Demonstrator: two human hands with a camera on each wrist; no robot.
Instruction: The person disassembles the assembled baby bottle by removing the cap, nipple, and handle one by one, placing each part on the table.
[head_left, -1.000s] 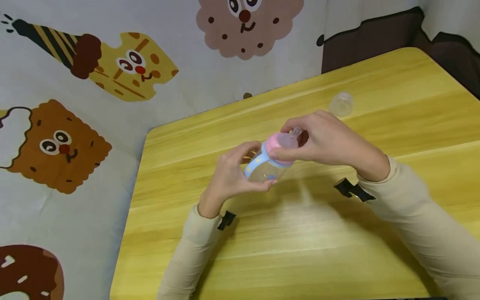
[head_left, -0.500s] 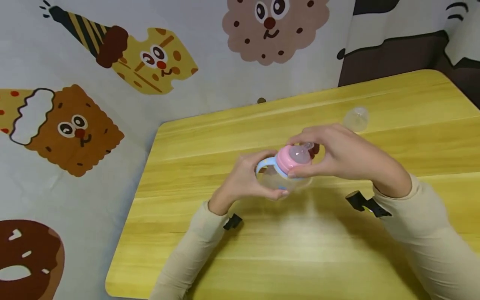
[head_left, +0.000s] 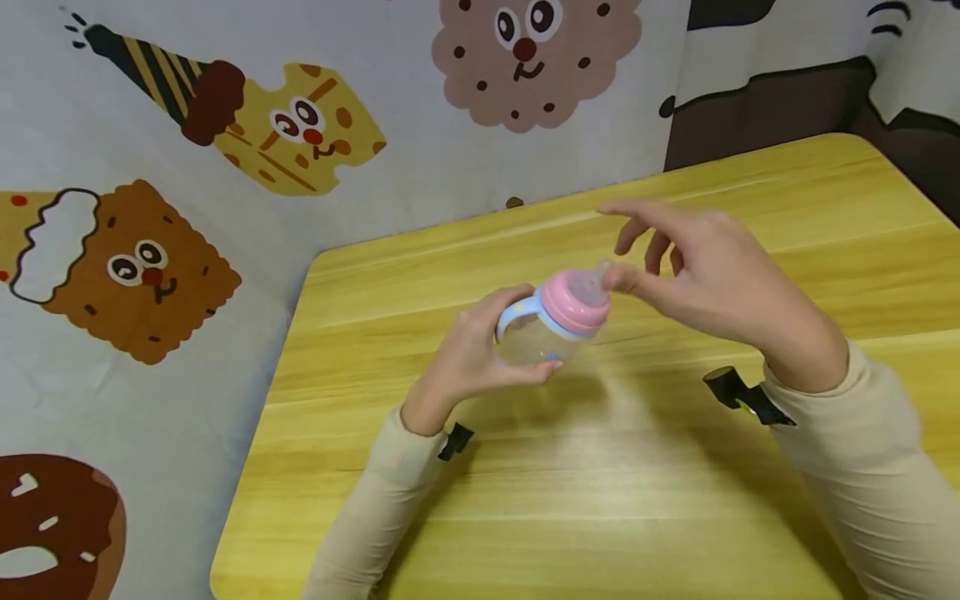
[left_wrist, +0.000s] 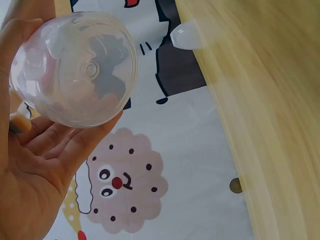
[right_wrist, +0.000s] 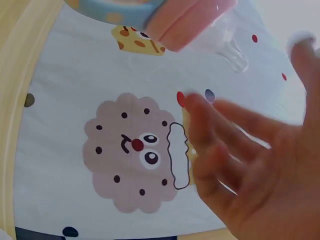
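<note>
A baby bottle (head_left: 528,340) with a clear body, a pink collar (head_left: 561,302) and a light-blue handle (head_left: 517,309) is held tilted above the table. My left hand (head_left: 471,348) grips its body, thumb on the near side and fingers round the far side; the bottle's round base faces the left wrist view. My right hand (head_left: 723,279) is off the collar, its fingers loosely bent and spread. In the right wrist view, the clear teat (right_wrist: 234,56) stands apart from the fingers. The clear dome cap (left_wrist: 186,36) appears on the table in the left wrist view; my right hand hides it in the head view.
A yellow wood-grain table (head_left: 540,508) lies below both hands. Behind it hangs a pale cloth (head_left: 420,175) printed with cartoon biscuits, cheese and a doughnut. Black camera mounts (head_left: 742,396) stick out from both wrists.
My right hand has let go of the pink collar and moved up and to the right. The left hand still holds the bottle. The dome cap is now hidden in the head view.
</note>
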